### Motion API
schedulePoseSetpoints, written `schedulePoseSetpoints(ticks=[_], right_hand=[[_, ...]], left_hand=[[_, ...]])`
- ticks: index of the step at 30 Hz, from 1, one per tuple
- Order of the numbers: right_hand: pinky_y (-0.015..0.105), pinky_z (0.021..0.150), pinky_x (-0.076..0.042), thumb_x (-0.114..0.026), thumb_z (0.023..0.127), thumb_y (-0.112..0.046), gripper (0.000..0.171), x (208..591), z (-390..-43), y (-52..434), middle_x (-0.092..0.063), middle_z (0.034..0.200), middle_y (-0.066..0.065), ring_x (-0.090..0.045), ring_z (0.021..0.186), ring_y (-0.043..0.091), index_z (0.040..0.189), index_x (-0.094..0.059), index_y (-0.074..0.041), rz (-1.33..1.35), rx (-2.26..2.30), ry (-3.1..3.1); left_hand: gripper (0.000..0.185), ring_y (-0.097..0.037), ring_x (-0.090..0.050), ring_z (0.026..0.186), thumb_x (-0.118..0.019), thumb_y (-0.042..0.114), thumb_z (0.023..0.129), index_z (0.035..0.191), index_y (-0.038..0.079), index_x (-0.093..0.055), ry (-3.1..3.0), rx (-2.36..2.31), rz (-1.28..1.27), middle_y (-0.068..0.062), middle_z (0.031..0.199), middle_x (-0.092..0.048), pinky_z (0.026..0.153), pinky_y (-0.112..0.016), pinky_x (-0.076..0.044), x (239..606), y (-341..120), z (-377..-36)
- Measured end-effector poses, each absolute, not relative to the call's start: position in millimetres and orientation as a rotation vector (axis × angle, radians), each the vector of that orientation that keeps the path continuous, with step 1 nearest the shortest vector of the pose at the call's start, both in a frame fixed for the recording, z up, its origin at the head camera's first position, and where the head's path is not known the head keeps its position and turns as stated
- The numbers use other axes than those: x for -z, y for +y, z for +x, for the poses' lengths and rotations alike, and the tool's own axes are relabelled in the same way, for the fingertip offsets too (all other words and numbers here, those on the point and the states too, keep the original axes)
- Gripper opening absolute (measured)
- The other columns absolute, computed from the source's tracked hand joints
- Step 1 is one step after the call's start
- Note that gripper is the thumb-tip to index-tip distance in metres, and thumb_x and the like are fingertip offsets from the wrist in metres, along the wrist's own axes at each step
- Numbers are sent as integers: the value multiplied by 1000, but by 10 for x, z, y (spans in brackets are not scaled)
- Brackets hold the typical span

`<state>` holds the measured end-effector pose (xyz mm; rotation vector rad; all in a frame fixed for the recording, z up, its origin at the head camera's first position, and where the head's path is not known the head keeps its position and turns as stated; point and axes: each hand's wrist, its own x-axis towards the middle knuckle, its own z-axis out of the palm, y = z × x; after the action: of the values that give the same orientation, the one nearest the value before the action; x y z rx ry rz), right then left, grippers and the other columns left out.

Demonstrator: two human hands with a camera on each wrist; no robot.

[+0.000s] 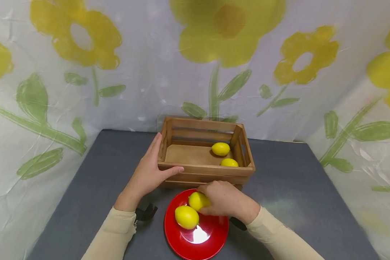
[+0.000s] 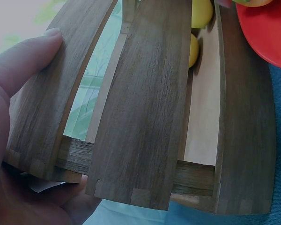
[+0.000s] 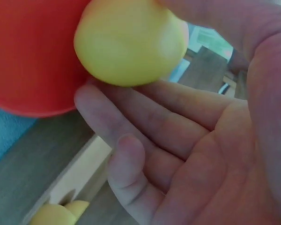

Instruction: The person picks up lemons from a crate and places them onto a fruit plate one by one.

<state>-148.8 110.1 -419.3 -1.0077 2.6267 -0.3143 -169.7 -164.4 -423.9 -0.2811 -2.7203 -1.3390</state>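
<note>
My left hand (image 1: 149, 171) rests on the front left corner of a slatted wooden crate (image 1: 204, 169). Its straight fingers lie along the left side; the thumb (image 2: 33, 58) presses against the front top slat. With my right hand (image 1: 226, 198) I grip a lemon (image 1: 197, 200) over the red plate (image 1: 211, 242), thumb on one side and fingertips on the other in the right wrist view. Another lemon (image 1: 186, 217) lies on the plate beside it. Inside the crate, toward its right end, are two lemons: one farther back (image 1: 220, 148) and one partly hidden by the front slat (image 1: 229, 162).
The crate stands near the back edge of a dark grey table (image 1: 279, 195), with the plate just in front of it. A painted flower backdrop (image 1: 143, 72) hangs behind and at both sides. Dark straps (image 1: 146, 212) show at the wrists.
</note>
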Motion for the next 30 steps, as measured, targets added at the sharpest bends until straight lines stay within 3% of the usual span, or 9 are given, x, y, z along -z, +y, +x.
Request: schedulePoseSetpoints(ticks=[6,10,13,16,18,24,30], right_hand=[[19,66,-53,-85,91,-46,46,4052,-1492,1110,-74,88,-11,-56,66,4,125,-75,-16,-1037,301,2628],[24,74,-59,-86,91,-44,53,3852,-1475,1189,-81,105,-4,-62,75,6,133,-76,-14,-1031,261,2619],[29,82,-63,-85,92,-39,51,3672,-1460,1243,-81,119,1,-68,85,8,134,-76,-12,-1065,258,2610],[28,85,-64,-83,94,-37,45,3497,-1463,1290,-80,123,0,-71,92,9,132,-77,-13,-1107,294,2595],[28,88,-64,-82,96,-36,41,3391,-1482,1321,-80,122,-3,-72,98,8,131,-78,-15,-1131,314,2593],[26,77,-62,-83,97,-35,36,3097,-1616,1396,-80,103,-7,-69,83,2,126,-77,-16,-1152,341,2654],[27,77,-61,-83,97,-31,30,2878,-1876,1435,-78,99,-9,-68,85,4,123,-79,-16,-1110,371,2720]], left_hand=[[133,-34,-17,170,-85,69,82,176,26,-2,-2712,1340,-260,7,184,-3,130,-70,-27,4240,-1696,-1665],[134,-34,-17,170,-85,71,81,176,26,-3,-2711,1354,-276,7,184,-3,130,-70,-27,4223,-1660,-1686],[134,-34,-17,170,-85,71,81,176,25,-3,-2713,1364,-274,6,184,-3,130,-69,-27,4215,-1638,-1692],[134,-33,-17,170,-86,70,81,176,24,-3,-2711,1364,-271,6,184,-3,131,-68,-27,4219,-1632,-1694],[134,-33,-18,170,-86,70,81,176,24,-3,-2712,1362,-271,5,184,-3,131,-68,-27,4222,-1631,-1697],[136,-33,-17,170,-85,71,81,176,23,-2,-2716,1367,-269,5,184,-2,131,-67,-27,4235,-1633,-1697],[136,-32,-17,170,-86,72,80,176,24,-2,-2714,1369,-275,4,184,-3,132,-66,-27,4255,-1638,-1691]])
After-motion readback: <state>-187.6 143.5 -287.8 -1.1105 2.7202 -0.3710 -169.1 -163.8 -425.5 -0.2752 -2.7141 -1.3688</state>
